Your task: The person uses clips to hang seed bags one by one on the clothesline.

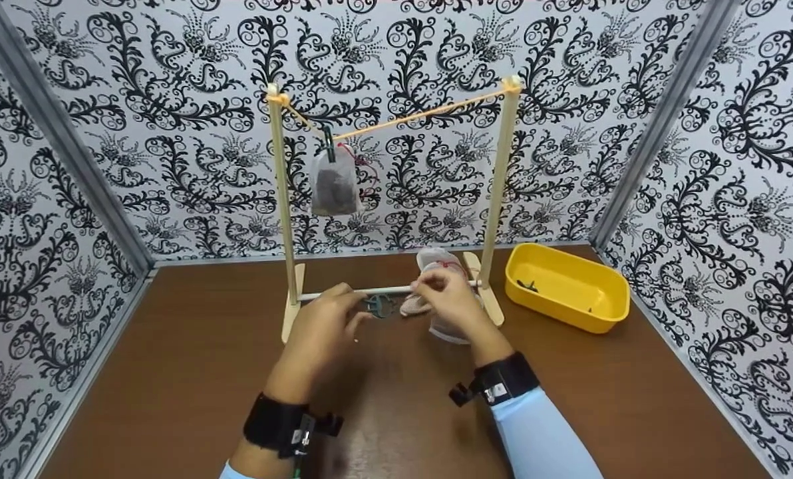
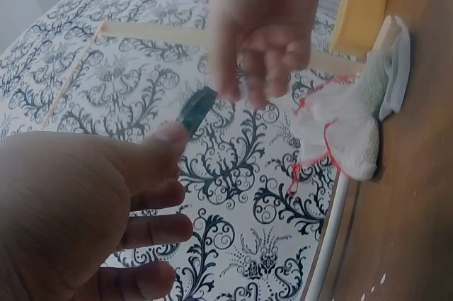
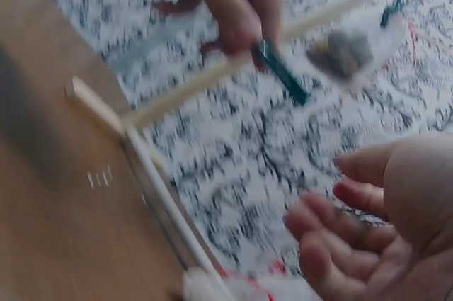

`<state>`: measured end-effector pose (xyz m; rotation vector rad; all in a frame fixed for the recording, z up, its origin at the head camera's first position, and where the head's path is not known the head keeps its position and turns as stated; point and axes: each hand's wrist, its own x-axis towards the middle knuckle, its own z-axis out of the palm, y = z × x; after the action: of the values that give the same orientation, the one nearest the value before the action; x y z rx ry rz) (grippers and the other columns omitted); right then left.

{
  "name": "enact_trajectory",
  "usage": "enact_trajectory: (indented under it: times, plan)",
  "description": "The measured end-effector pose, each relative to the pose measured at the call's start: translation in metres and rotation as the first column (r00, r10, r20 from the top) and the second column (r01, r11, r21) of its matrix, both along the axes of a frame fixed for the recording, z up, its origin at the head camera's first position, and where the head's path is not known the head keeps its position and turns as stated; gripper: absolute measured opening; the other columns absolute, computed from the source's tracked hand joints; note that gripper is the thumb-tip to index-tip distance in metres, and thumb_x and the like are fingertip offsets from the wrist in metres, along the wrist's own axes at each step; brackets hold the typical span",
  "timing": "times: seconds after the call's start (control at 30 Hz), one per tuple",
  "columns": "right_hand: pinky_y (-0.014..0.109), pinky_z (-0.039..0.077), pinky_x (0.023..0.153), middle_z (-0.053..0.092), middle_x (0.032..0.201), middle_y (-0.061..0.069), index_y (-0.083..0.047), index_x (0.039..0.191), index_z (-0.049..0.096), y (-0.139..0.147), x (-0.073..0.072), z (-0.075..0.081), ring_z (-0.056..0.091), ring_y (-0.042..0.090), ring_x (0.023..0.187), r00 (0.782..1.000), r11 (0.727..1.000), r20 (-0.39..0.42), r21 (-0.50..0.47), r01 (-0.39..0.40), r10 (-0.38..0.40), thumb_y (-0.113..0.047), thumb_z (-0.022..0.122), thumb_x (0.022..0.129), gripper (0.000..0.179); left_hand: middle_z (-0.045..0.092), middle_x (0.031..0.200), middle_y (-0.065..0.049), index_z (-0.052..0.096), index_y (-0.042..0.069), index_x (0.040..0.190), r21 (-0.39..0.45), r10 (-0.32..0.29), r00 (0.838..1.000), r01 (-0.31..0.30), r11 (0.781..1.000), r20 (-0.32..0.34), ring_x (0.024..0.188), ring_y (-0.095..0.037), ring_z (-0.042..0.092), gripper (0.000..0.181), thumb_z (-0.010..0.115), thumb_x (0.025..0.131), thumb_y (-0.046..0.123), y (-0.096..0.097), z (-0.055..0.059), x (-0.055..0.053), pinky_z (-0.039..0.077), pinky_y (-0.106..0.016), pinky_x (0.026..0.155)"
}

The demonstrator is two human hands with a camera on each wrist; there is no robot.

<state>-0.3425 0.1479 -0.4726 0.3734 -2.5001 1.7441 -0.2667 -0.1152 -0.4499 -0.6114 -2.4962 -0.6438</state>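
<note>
My left hand [image 1: 323, 326] pinches a dark green clip [image 2: 196, 111] between thumb and fingers, in front of the low white bar of a wooden stand. Facing it, my right hand [image 1: 451, 298] has loosely bent fingers with nothing between them in the right wrist view [image 3: 375, 223]. Beneath and behind the right hand lie white mesh drawstring pouches [image 1: 450, 330] with red cords, partly hidden by it. Another mesh pouch [image 1: 335, 186], dark stuff inside, hangs from the orange string [image 1: 430, 114] by a dark green clip [image 1: 330, 145].
The string sags between two wooden posts [image 1: 499, 179] of the stand. To the right, a yellow tub [image 1: 569, 313] holds dark clips [image 1: 527, 286]. Patterned walls [image 1: 190, 133] enclose the brown table [image 1: 170, 372] at the back and sides.
</note>
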Motion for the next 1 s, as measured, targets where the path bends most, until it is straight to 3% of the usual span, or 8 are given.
enact_trajectory:
  times: [0.17,0.33,0.4,0.43,0.63,0.67,0.9,1.0]
  plan:
    - [0.057,0.059,0.115,0.08,0.129,0.024,0.002,0.124,0.08,0.028,-0.019,-0.015,0.075,0.043,0.123,0.961,0.941,-0.137,0.211,0.264,-0.239,-0.008,0.076,0.1,0.026,0.066,0.087,-0.001,0.084,0.009,0.104,-0.011,0.013,0.998,-0.014,1.0,-0.058,0.076,-0.022,0.068,0.012,0.088,0.097,0.017,-0.004,-0.004,-0.005,0.061,-0.043,0.069]
    - [0.062,0.05,0.126,0.07,0.147,0.03,0.003,0.142,0.072,0.044,-0.028,-0.025,0.065,0.052,0.141,0.944,0.894,-0.185,0.314,0.32,-0.273,-0.006,0.075,0.098,0.045,0.072,0.087,-0.003,0.085,0.009,0.098,-0.033,0.03,0.995,-0.033,0.999,-0.091,0.082,-0.028,0.075,0.005,0.087,0.095,0.01,-0.005,-0.006,-0.006,0.064,-0.046,0.072]
    - [0.064,0.049,0.126,0.069,0.148,0.032,0.004,0.146,0.068,0.046,-0.03,-0.028,0.065,0.054,0.141,0.953,0.894,-0.18,0.337,0.294,-0.245,-0.007,0.074,0.098,0.05,0.074,0.088,-0.003,0.085,0.009,0.097,-0.039,0.036,0.993,-0.041,0.998,-0.108,0.085,-0.028,0.077,0.004,0.088,0.094,0.009,-0.006,-0.006,-0.006,0.065,-0.045,0.073]
    - [0.061,0.051,0.126,0.071,0.146,0.03,0.002,0.148,0.068,0.053,-0.039,-0.042,0.067,0.05,0.139,0.955,0.903,-0.201,0.328,0.277,-0.22,-0.013,0.075,0.1,0.05,0.075,0.088,-0.003,0.086,0.009,0.097,-0.042,0.039,0.992,-0.044,0.998,-0.117,0.085,-0.028,0.077,0.004,0.088,0.094,0.009,-0.006,-0.007,-0.006,0.065,-0.045,0.073]
    - [0.059,0.054,0.123,0.073,0.138,0.031,0.004,0.149,0.068,0.053,-0.043,-0.051,0.07,0.047,0.132,0.966,0.911,-0.14,0.328,0.25,-0.215,-0.011,0.075,0.101,0.05,0.076,0.086,-0.002,0.086,0.01,0.093,-0.039,0.055,0.985,-0.062,0.997,-0.163,0.083,-0.028,0.077,0.006,0.091,0.09,0.009,-0.007,-0.008,-0.008,0.065,-0.044,0.071]
    - [0.062,0.055,0.12,0.073,0.135,0.032,0.005,0.144,0.071,0.047,-0.034,-0.039,0.07,0.05,0.129,0.964,0.902,-0.114,0.342,0.263,-0.238,-0.005,0.075,0.1,0.045,0.075,0.085,-0.002,0.086,0.01,0.093,-0.041,0.061,0.984,-0.069,0.997,-0.169,0.083,-0.028,0.076,0.006,0.091,0.09,0.009,-0.007,-0.008,-0.008,0.065,-0.043,0.07]
    - [0.059,0.063,0.103,0.085,0.125,0.017,-0.007,0.123,0.087,0.05,-0.03,-0.031,0.081,0.041,0.117,0.918,0.829,-0.207,0.397,0.394,-0.337,-0.018,0.078,0.108,0.021,0.074,0.083,-0.002,0.086,0.011,0.092,-0.062,0.075,0.978,-0.088,0.994,-0.194,0.081,-0.029,0.076,0.003,0.089,0.091,0.011,-0.008,-0.009,-0.009,0.065,-0.045,0.069]
    - [0.061,0.063,0.099,0.085,0.121,0.02,-0.004,0.121,0.085,0.051,-0.027,-0.024,0.08,0.042,0.112,0.905,0.825,-0.235,0.378,0.421,-0.354,-0.018,0.074,0.11,0.02,0.072,0.082,-0.002,0.086,0.012,0.092,-0.061,0.081,0.977,-0.095,0.994,-0.199,0.08,-0.029,0.075,0.004,0.088,0.091,0.008,-0.009,-0.009,-0.01,0.064,-0.045,0.069]
